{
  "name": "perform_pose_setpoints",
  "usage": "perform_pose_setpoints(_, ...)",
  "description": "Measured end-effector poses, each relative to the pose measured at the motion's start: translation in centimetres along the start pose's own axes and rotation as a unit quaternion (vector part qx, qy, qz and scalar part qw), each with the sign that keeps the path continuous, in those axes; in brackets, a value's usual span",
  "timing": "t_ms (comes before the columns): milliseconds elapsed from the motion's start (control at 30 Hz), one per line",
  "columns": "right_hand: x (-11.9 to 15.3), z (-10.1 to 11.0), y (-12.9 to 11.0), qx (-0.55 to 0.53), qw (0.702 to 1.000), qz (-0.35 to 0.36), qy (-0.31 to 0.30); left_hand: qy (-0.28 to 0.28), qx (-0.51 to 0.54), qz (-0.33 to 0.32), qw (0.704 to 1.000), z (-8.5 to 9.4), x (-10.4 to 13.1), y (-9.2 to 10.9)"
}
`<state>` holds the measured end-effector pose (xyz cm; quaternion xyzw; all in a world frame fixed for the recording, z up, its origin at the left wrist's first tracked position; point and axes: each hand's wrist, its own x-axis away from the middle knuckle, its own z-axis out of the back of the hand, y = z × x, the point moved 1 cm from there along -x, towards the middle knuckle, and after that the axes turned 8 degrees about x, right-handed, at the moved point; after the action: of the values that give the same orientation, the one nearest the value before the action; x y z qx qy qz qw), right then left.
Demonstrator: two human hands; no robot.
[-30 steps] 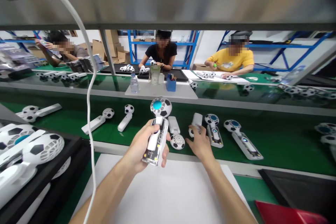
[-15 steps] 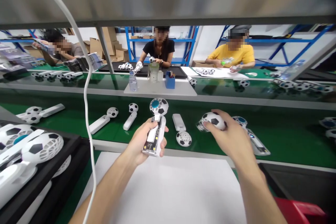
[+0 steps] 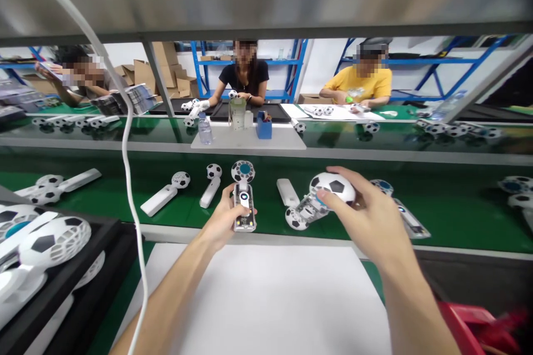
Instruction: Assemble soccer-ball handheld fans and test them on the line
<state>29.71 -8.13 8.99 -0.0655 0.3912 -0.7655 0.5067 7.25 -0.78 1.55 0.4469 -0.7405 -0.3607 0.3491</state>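
My left hand is closed round a soccer-ball handheld fan. Its clear-fronted handle faces me with a small round display, and the ball head with a blue centre points up. My right hand grips a second soccer-ball fan by its ball head. The clear handle of that one slants down to the left, above a white fan lying on the green belt. Behind my right hand lies another clear-handled fan, partly hidden by the hand.
A white sheet lies before me. Black trays of ball fans stand at left, and a red bin at lower right. More fans lie on the green belt. A white cable hangs at left. Three people work opposite.
The left fan has turned so its display faces me and its head stands straighter. My right hand has shifted slightly left, and its fan's handle now shows, slanting over the white fan.
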Motion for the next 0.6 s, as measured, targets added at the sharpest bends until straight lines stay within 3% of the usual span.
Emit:
perform_pose_setpoints(167,0.2,-0.5,0.2,0.007,0.999,0.043,0.003,-0.014,-0.036,-0.012,0.999,0.5,-0.8,-1.3)
perform_pose_setpoints(333,0.5,-1.1,0.1,-0.044,0.996,0.043,-0.066,-0.028,-0.123,-0.077,0.989,1.5,-1.9,-3.0)
perform_pose_setpoints(600,1.1,-2.6,-0.5,-0.043,0.984,0.059,-0.164,-0.011,-0.341,-0.171,0.924,4.7,-3.8,-5.7)
